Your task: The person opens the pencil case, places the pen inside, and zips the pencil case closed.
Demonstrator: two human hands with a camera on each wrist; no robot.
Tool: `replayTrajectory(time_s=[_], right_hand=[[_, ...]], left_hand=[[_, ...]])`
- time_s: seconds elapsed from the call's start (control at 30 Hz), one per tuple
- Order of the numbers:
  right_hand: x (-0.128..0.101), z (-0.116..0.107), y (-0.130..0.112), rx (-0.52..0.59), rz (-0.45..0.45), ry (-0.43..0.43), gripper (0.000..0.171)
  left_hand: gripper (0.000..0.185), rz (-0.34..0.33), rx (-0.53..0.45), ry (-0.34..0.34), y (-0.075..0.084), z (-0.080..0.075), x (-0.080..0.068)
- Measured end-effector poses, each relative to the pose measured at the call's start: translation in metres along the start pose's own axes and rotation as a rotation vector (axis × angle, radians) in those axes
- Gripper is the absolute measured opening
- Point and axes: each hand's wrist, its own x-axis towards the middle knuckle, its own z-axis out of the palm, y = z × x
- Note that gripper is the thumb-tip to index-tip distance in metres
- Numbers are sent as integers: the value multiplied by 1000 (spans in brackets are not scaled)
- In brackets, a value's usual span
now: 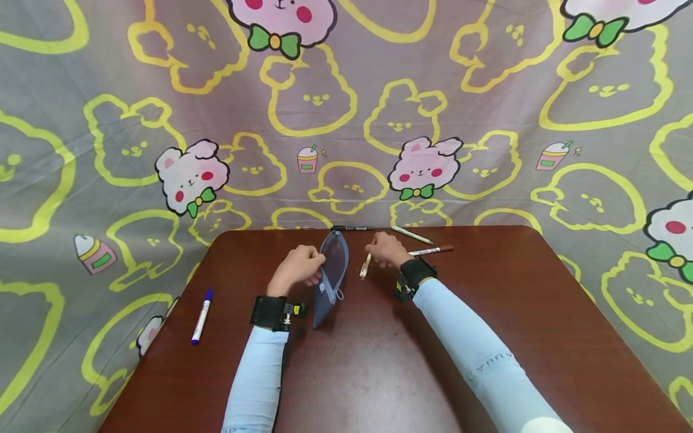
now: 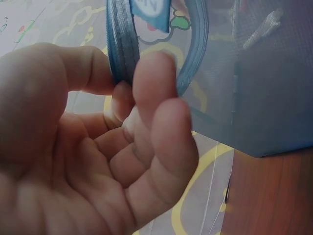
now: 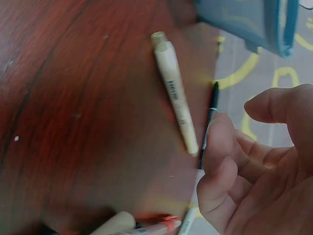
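My left hand point(image 1: 298, 264) pinches the zippered edge of a blue see-through zip pouch point(image 1: 334, 261) between thumb and fingers. The pouch stands on edge above the table, its mouth parted; in the left wrist view its zipper tape point(image 2: 122, 44) runs between the fingertips. My right hand point(image 1: 387, 249) hovers by a cream pen point(image 3: 175, 98) that lies on the table. In the right wrist view, the thumb is apart from the bent fingers and nothing is between them. Past those fingertips lies a black pen point(image 3: 210, 117).
Behind the right hand lie a pale green pen point(image 1: 412, 234) and a white marker with a brown-red end point(image 1: 433, 250). A white marker with blue ends point(image 1: 202, 317) is at the left of the brown table point(image 1: 368, 385). A patterned cloth point(image 1: 346, 108) hangs behind the far edge.
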Motion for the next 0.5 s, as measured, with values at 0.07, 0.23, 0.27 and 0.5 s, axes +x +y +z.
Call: replayTrajectory(time_s=[0.07, 0.23, 0.27, 0.5], right_hand=[[2, 2, 1, -31, 6, 2, 20], [4, 8, 3, -120, 5, 17, 23], [5, 10, 3, -137, 6, 22, 23], [7, 23, 2, -213, 46, 42, 27]], left_hand=[[26, 1, 0, 3, 1, -1, 1], [26, -8, 1, 3, 3, -2, 1], [26, -11, 0, 4, 3, -2, 0], [25, -25, -22, 4, 2, -3, -1]])
